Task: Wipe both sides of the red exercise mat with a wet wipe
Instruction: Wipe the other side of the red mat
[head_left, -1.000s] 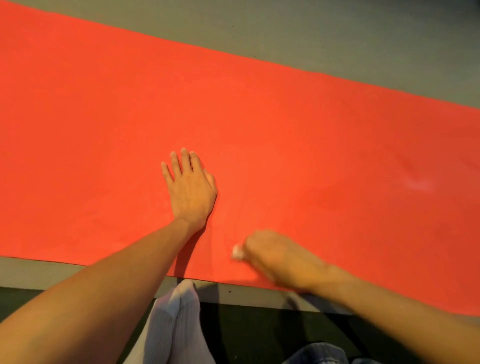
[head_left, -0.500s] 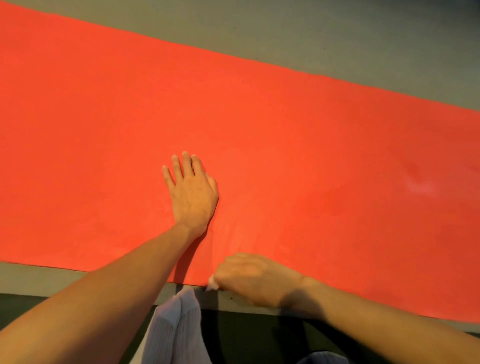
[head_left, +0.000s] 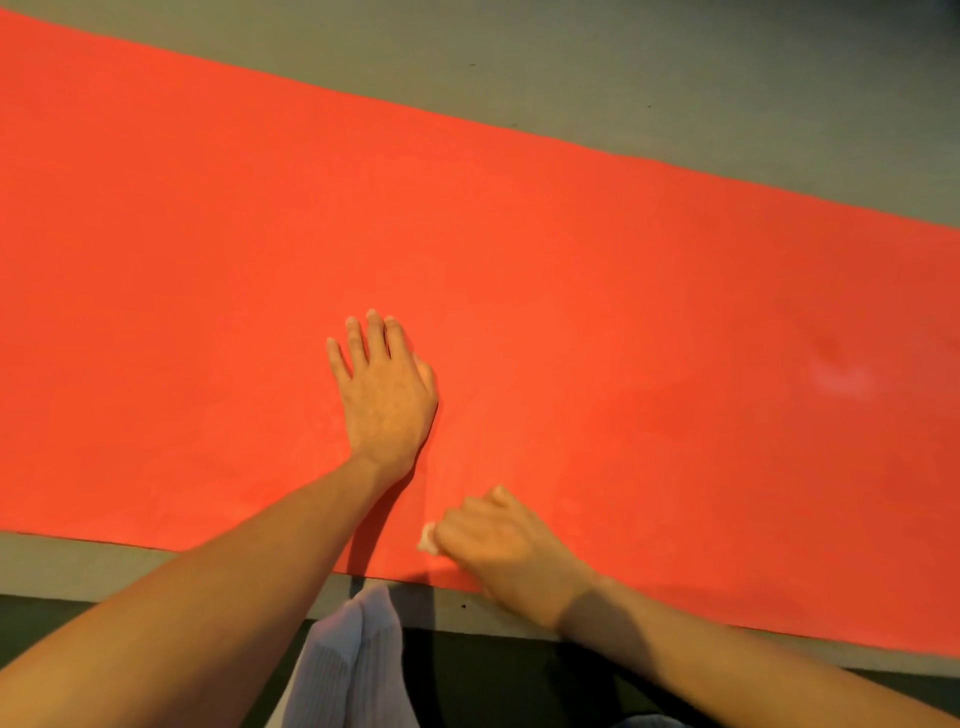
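Red exercise mat (head_left: 571, 260) lies unrolled flat on the grey floor (head_left: 675, 67), running from the far left clear across to the right. Near its middle the left hand (head_left: 382, 400) rests palm down on it, fingers straight and slightly spread, holding nothing. Below that, off the mat's near edge, a white sock (head_left: 358, 660) pokes in. Just to the right, the right hand (head_left: 511, 551) has its fingers curled round a small white wet wipe (head_left: 427, 538), pressing it to the mat close to the near edge. Further right a pale smudge (head_left: 841, 382) shows on the mat.

Warm dim light, soft blur
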